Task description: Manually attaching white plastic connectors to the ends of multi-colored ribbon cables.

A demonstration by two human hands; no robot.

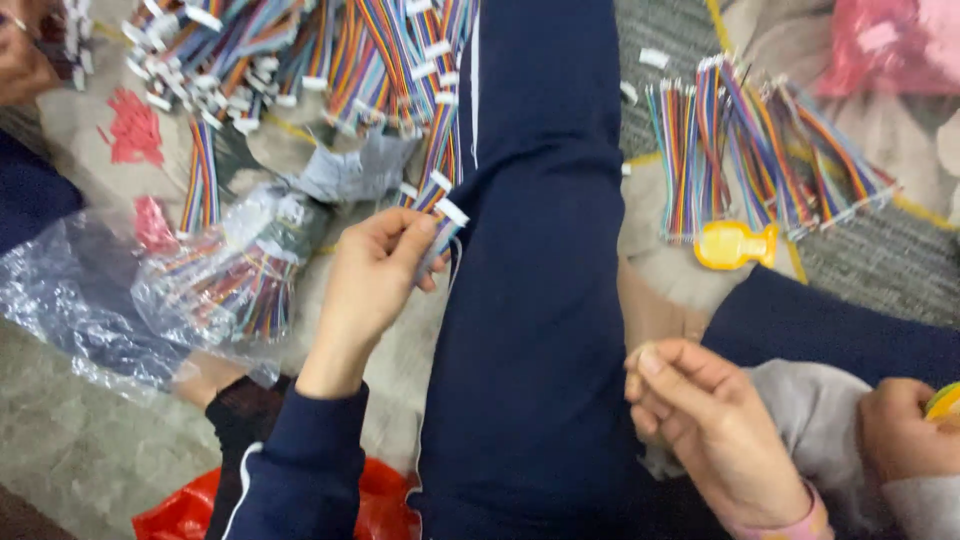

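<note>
My left hand (375, 270) is raised over my outstretched dark-blue trouser leg (535, 250). Its fingertips pinch a short rainbow ribbon cable (440, 225) with a white connector at its end. Lower right, my right hand (700, 425), with a pink cuff at the wrist, is curled with thumb and fingers closed on a small pale piece (636, 362) that is too blurred to identify. The two hands are well apart, one on each side of the leg.
Several bundles of rainbow cables lie at the top left (300, 60) and on the right (750, 150) beside a yellow plastic piece (735, 245). Clear plastic bags (160, 290) lie on the left. Another person's hand in a grey sleeve (900, 440) is at the far right, and one more hand (20, 60) is at the top left.
</note>
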